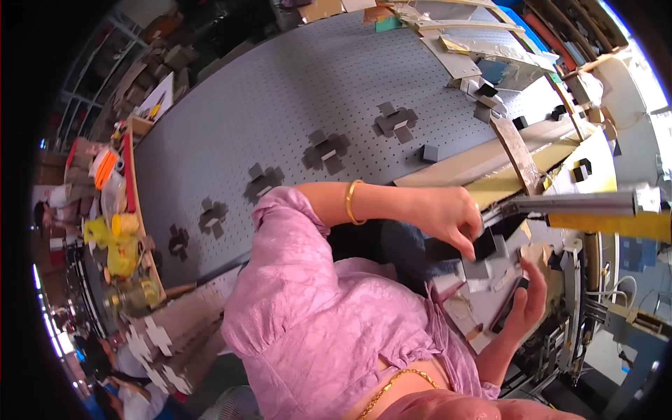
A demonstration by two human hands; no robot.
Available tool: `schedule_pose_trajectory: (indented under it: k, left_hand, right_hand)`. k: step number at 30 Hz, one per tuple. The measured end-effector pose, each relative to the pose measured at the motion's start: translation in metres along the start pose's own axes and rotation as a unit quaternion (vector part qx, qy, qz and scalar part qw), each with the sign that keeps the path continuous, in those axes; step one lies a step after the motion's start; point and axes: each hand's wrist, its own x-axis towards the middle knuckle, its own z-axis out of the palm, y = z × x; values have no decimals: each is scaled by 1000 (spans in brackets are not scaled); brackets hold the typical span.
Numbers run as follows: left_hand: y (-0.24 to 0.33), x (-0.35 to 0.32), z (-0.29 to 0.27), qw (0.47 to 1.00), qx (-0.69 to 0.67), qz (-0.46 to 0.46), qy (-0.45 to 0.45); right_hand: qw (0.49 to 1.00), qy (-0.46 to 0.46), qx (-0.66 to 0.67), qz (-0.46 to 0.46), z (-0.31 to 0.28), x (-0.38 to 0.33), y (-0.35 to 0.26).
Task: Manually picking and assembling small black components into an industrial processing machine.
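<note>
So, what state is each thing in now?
Left hand: bent fingers at dark piece, grip unclear
Dark piece: partly hidden, folding unclear
Right hand: open, fingers apart
Cross-shaped pieces: flaps spread, lying on perforated table
Small dark box: folded up, on the table

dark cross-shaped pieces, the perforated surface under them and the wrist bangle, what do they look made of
Cross-shaped pieces: probably thin matte card, judging by the flat, foldable-looking flaps.
Perforated surface: smooth, dull grey sheet with rows of small holes; plastic, rubber or painted metal, I can't tell.
Bangle: polished yellow metal by its bright shine, gold or merely gold-coloured.
</note>
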Motion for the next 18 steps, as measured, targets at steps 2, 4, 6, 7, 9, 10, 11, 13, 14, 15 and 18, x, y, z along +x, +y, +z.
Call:
schedule_pose_trajectory:
  k: [2, 4, 6, 7, 9, 10, 11, 13, 14, 15, 18]
  left_hand:
    - [38, 8, 33, 998, 15, 69, -2]
    - [74, 16, 61, 994, 56, 90, -2]
    - [99, 30, 88, 991, 60, 123, 2]
    - [111, 38, 102, 990, 57, 126, -8]
    - [134, 55, 127, 989, 53, 135, -37]
    - [141, 68, 140, 986, 45, 146, -61]
    - [146, 79, 152, 984, 38, 153, -86]
    - [155, 105, 176, 977, 37, 168, -125]
    - [162, 120, 183, 975, 37, 129, -179]
    - [156, 133, 194, 969, 74, 164, -169]
    - [141, 171, 220, 959, 136, 179, -174]
  right_hand:
    - [997, -39, -33, -62, -19, -9, -8]
    - [988, -121, -65, -70, -42, -34, -13]
    - [986, -128, -83, -61, -64, -71, -10]
    - [989, -110, -81, -48, -73, -89, -7]
    - [997, -75, 4, -25, -95, -123, 1]
    - [997, -46, 56, 0, -106, -141, 3]
    - [996, -46, 76, 22, -119, -157, 7]
    - [995, -1, 90, 45, -138, -184, 13]
    - [995, 24, 80, 49, -148, -194, 16]
    - [995, 57, 66, 49, -156, -201, 20]
    - [989, 148, -14, 14, -181, -209, 29]
